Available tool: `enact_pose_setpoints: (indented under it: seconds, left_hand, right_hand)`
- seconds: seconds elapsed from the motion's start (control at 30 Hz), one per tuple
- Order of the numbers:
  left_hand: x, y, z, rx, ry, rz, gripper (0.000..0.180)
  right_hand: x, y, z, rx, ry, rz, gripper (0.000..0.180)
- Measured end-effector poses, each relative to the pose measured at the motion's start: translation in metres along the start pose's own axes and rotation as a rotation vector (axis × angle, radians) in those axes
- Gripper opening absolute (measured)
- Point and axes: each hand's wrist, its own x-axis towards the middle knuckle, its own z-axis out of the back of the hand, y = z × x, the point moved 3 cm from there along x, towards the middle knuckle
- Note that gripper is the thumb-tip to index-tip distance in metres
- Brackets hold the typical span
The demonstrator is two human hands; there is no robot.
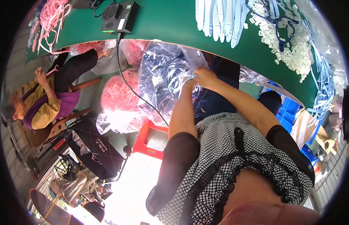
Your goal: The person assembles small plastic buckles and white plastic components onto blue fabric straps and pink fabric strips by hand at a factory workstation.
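Both my hands are close together at the right side of a clear plastic bag (159,71) full of dark blue and whitish strap-like strips. The bag is below the table's front edge. My right hand (205,78) has its fingers closed in a pinch near the bag's edge. My left hand (188,83) is just left of it, its fingers mostly hidden behind the right hand and the film. Between them shows a small light blue bit (188,78), too small to name.
The green table (163,22) holds light blue ridged straps (221,20), a heap of small clear plastic pieces (290,56), a dark blue strap piece (281,32), a black box (120,17) with a cable, and pink straps (52,18). Beside me are a pink bag (118,93), a red stool (139,144) and a seated person (50,101).
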Motion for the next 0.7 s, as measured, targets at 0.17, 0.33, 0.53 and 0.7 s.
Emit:
enact_pose_setpoints:
  seconds: [0.17, 0.33, 0.53, 0.7]
  left_hand:
    - [-0.078, -0.055, 0.028, -0.072, -0.316, -0.25, 0.024]
    - [-0.132, -0.016, 0.075, -1.027, -0.816, -0.01, 0.024]
    - [-0.143, 0.061, 0.054, -0.22, -0.917, 0.822, 0.038]
    - [-0.131, 0.088, 0.029, 0.33, -0.409, 0.752, 0.025]
  right_hand:
    - [0.009, -0.03, 0.0, -0.298, -0.035, -0.107, 0.025]
    - [0.002, -0.01, 0.011, -0.359, -0.03, -0.065, 0.019]
    - [0.001, -0.014, 0.015, -0.367, -0.009, -0.11, 0.018]
    - [-0.009, -0.009, 0.017, -0.34, -0.091, -0.035, 0.017]
